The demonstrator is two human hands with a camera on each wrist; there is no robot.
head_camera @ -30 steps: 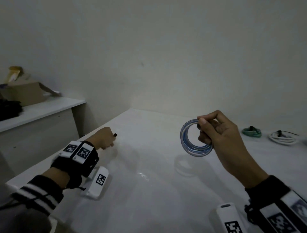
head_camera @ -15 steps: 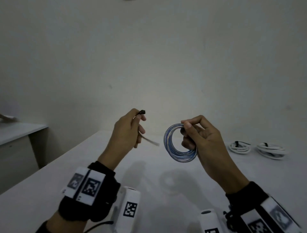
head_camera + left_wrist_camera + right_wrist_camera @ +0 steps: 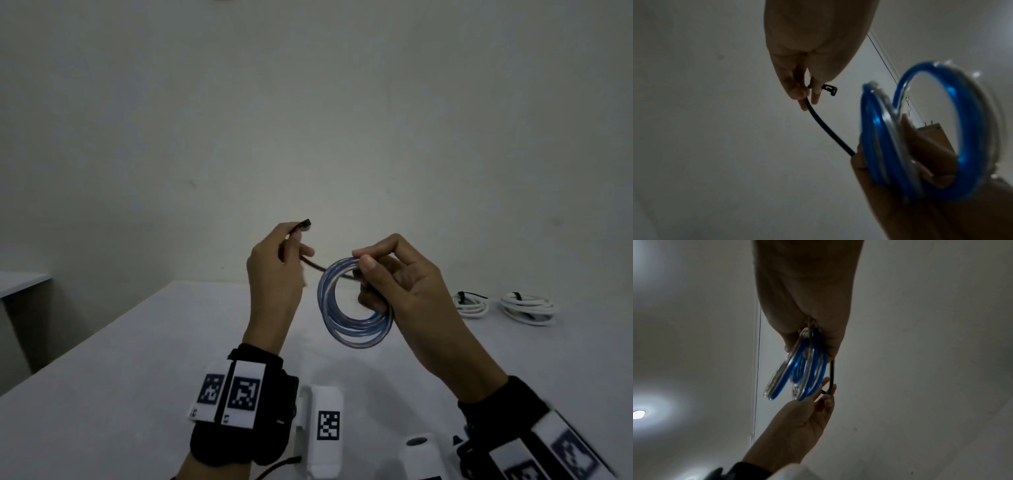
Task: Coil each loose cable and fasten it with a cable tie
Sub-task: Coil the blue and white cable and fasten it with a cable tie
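Note:
A blue and clear cable coil (image 3: 349, 308) hangs in the air above the white table (image 3: 137, 377), pinched at its top by my right hand (image 3: 394, 284). My left hand (image 3: 277, 267) pinches a black cable tie (image 3: 318, 267) near its head (image 3: 305, 224). The strap runs from those fingers to the coil beside the right thumb. In the left wrist view the cable tie (image 3: 826, 126) reaches the coil (image 3: 920, 138) at the right hand. In the right wrist view the coil (image 3: 803, 369) hangs from my right fingers, and the tie (image 3: 831, 374) sits beside it.
Two white coiled cables, each bound with a black tie, lie at the table's far right (image 3: 471, 303) (image 3: 527, 306). A lower white shelf (image 3: 20, 281) stands to the left beyond the table edge. A wall is close behind.
My left hand lifted the cable tie off the table and brought it right, up to the coil. The tie's tail now meets the coil; my right hand kept holding the coil aloft.

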